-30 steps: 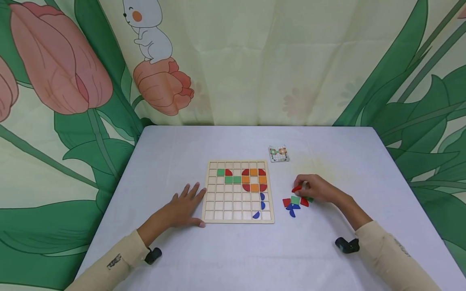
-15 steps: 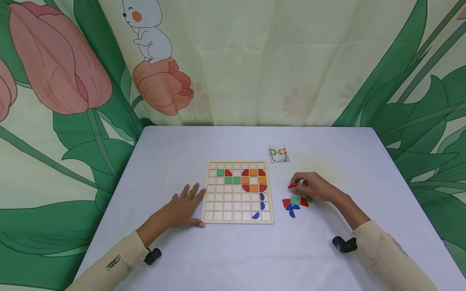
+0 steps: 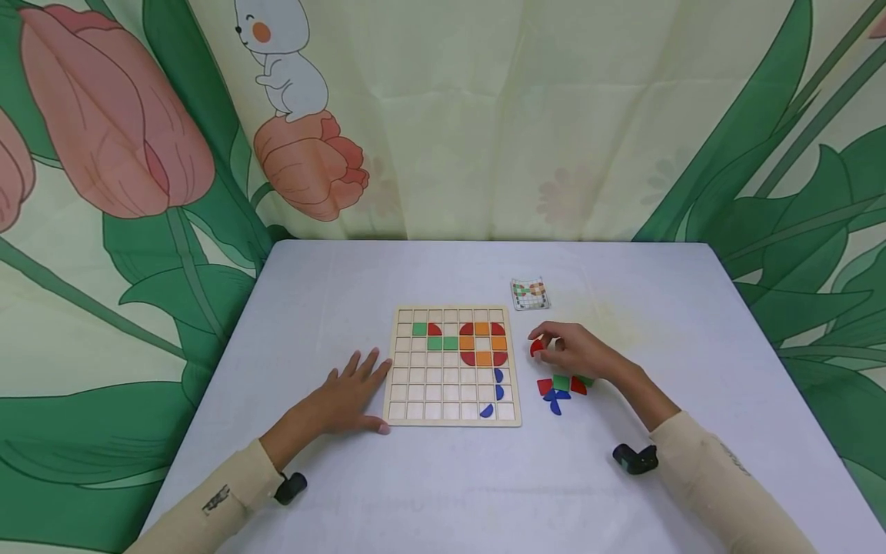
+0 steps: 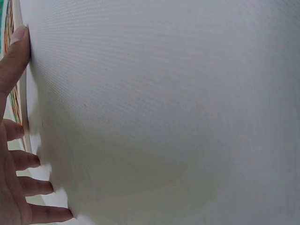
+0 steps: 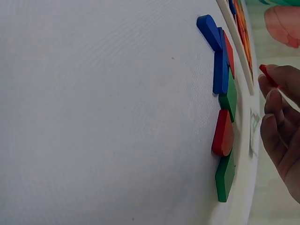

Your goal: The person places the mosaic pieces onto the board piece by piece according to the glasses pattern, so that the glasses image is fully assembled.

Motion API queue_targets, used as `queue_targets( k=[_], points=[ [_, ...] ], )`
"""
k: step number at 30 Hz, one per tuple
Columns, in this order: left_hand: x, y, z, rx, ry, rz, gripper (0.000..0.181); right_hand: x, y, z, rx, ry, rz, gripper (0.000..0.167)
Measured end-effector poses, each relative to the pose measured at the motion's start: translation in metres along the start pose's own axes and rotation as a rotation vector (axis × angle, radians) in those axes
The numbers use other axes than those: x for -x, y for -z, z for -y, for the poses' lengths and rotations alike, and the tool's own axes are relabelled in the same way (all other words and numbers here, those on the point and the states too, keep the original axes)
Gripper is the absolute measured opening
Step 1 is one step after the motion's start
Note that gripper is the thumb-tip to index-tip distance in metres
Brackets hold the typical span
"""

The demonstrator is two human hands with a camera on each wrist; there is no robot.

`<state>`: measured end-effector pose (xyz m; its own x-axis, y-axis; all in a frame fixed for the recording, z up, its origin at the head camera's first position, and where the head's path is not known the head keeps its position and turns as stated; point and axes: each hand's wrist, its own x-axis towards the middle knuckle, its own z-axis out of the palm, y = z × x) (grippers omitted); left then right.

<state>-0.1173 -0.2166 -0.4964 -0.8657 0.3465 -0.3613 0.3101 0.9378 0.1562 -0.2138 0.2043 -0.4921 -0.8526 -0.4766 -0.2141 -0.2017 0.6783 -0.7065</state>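
My right hand (image 3: pixel 580 350) pinches a red quarter-circle piece (image 3: pixel 536 348) between thumb and fingers, held above the table just right of the wooden grid board (image 3: pixel 450 422). The right wrist view shows the red piece (image 5: pixel 266 72) edge-on at the fingertips. My left hand (image 3: pixel 353 396) lies with spread fingers at the board's left edge, thumb by its lower left corner. In the left wrist view, the left hand's thumb (image 4: pixel 16 58) touches the board's side. Green, orange and red pieces fill several upper cells of the board; blue half-circles (image 3: pixel 499 392) lie at its lower right.
Below my right hand lies a loose cluster: a red square (image 3: pixel 544 386), a green square (image 3: pixel 561 382), a red quarter-circle (image 3: pixel 578 386), another green piece (image 3: pixel 587 380) and blue pieces (image 3: pixel 556 406). A small pattern card (image 3: pixel 530 293) lies beyond the board's upper right corner.
My right hand has moved left and slightly away from me, carrying the red piece from above the loose cluster toward the board. The left hand stays put.
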Motion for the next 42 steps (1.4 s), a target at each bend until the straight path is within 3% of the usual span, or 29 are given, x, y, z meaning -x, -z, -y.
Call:
queue_targets(
  k=[7,27,34,42],
  points=[
    [0.0,0.0,-0.002,0.006,0.005,0.003,0.112,-0.009,-0.006,0.011,-0.016,0.008,0.007,0.028],
    [0.0,-0.001,-0.001,0.028,-0.001,-0.002,0.112,-0.043,-0.023,0.048,0.034,0.174,0.081,0.032],
    [0.001,0.002,-0.003,0.029,0.006,0.008,0.111,-0.055,-0.028,0.062,0.028,0.162,0.086,0.035],
    [0.001,0.002,-0.004,0.025,0.013,0.013,0.113,-0.072,-0.036,0.071,-0.011,0.202,0.086,0.034]
  ],
)
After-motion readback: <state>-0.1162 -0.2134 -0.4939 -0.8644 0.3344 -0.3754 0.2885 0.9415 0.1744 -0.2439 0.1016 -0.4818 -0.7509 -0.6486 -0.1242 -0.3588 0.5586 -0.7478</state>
